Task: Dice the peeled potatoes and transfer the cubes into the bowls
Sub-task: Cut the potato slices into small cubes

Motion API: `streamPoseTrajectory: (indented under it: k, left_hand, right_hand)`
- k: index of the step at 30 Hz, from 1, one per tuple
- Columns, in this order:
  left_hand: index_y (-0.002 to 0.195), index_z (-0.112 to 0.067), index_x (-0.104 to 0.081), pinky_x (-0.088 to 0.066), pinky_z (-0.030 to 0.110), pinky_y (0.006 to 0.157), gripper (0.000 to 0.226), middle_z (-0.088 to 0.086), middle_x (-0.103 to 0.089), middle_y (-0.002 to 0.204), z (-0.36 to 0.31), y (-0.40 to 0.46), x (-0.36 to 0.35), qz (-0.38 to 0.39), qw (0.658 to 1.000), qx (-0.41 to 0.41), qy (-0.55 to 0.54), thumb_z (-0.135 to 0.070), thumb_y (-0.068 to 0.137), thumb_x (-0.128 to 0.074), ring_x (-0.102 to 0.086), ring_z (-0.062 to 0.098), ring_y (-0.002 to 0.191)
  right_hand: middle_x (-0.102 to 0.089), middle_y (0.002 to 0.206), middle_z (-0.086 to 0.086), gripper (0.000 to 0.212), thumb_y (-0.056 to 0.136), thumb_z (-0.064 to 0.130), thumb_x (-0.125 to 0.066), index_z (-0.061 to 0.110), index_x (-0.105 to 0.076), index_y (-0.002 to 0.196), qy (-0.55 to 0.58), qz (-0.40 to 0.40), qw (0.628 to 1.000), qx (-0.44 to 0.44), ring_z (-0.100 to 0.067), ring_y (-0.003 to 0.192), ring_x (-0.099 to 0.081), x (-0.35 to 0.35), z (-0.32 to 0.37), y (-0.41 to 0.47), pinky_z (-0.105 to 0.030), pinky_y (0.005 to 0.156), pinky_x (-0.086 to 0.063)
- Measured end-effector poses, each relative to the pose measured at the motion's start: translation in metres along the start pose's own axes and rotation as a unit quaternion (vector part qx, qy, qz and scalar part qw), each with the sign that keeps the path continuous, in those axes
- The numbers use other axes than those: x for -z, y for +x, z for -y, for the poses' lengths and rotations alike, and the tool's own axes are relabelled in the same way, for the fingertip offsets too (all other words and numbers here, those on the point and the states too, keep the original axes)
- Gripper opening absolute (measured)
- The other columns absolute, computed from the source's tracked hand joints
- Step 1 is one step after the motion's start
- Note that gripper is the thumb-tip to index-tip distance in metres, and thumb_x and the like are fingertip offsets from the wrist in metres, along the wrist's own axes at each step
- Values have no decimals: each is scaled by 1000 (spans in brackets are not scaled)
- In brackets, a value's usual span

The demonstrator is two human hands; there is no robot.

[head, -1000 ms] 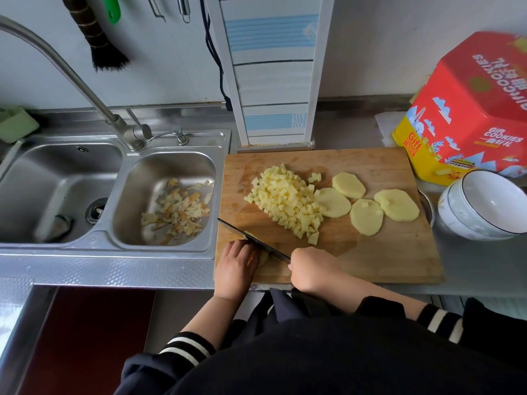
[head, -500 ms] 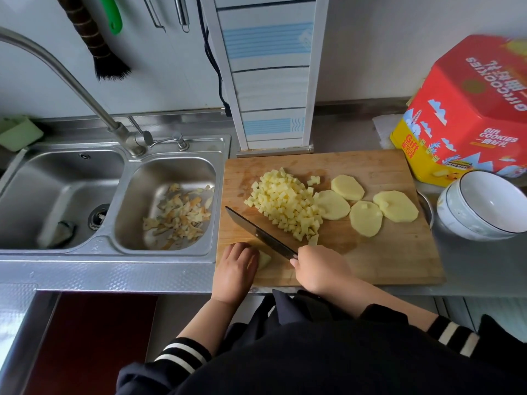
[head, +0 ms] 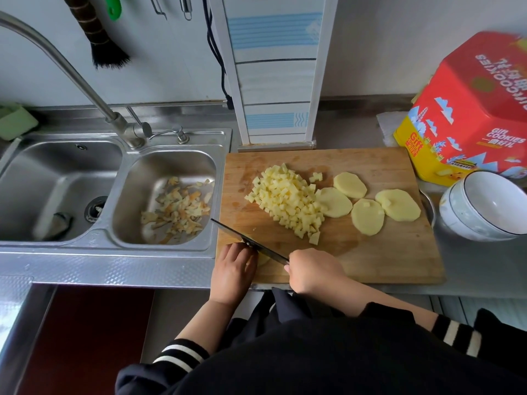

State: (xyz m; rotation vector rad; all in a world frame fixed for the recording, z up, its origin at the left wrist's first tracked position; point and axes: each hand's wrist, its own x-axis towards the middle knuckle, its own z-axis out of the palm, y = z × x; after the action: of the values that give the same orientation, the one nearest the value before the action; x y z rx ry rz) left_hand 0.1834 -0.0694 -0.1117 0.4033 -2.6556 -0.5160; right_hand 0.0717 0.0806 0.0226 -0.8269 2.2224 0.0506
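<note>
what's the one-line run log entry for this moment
phase: dicing | right hand: grips knife | left hand: holds potato piece | bowl: empty

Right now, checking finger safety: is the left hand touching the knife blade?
Touching. The head view shows the knife blade lying directly against the left hand's knuckles, with no gap visible between them, as that hand holds a potato piece.

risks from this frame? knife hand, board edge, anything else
1. The left hand holds a potato piece right against the knife blade; fingertips could get nicked.
2. That cut is at the cutting board's near-left corner, so bits may drop off the edge.
3. The cube pile is loose and crowds the potato slices; scooping toward the bowl may scatter cubes.
</note>
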Motion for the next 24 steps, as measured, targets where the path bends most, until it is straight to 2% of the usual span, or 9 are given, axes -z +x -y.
streamPoseTrajectory:
  k: [4,7,10,13,18,24]
  left_hand:
    - [91,-7,-69,-43,31,74,22,6,-62,89,1,0,0,2,1000,-1,-2,-24,92,-55,-49,24,87]
    - [91,-7,-69,-42,30,75,23,7,-63,91,1,0,2,1,1000,-4,-5,-24,91,-54,-49,24,88]
    - [90,-7,-68,-42,29,75,23,7,-62,90,0,0,3,-2,1000,-4,-7,-24,92,-54,-49,23,88]
    - [90,-7,-68,-42,28,76,23,7,-63,91,1,0,1,0,1000,-2,-6,-25,92,-54,-49,23,89]
    - [93,-9,-70,-42,27,79,25,4,-64,95,2,0,2,14,1000,0,-13,-28,92,-54,-51,21,92]
    - [91,-10,-70,-42,27,76,27,3,-63,94,6,-1,9,34,999,-14,-6,-31,92,-52,-53,20,90]
  right_hand:
    - [-53,75,-3,15,97,13,-48,10,-60,88,4,4,1000,-10,-29,82,-61,-2,1,5,-32,66,-44]
    - [-59,85,-5,15,97,13,-48,9,-63,95,22,16,999,-21,-30,89,-62,-4,-1,8,-32,68,-44]
    - [-64,96,-7,18,99,20,-47,10,-62,96,49,19,998,-23,-30,95,-63,-6,-5,9,-34,73,-47]
    - [-66,104,-6,27,101,29,-46,9,-63,107,79,15,996,-26,-27,96,-63,-8,-11,11,-36,82,-51]
    - [-62,90,-1,28,101,37,-44,12,-58,100,102,-6,994,-27,-23,86,-62,-9,-18,14,-33,72,-48]
    - [-60,90,-2,30,102,38,-40,13,-58,102,78,-34,996,-3,-25,89,-61,-4,-16,2,-33,72,-46]
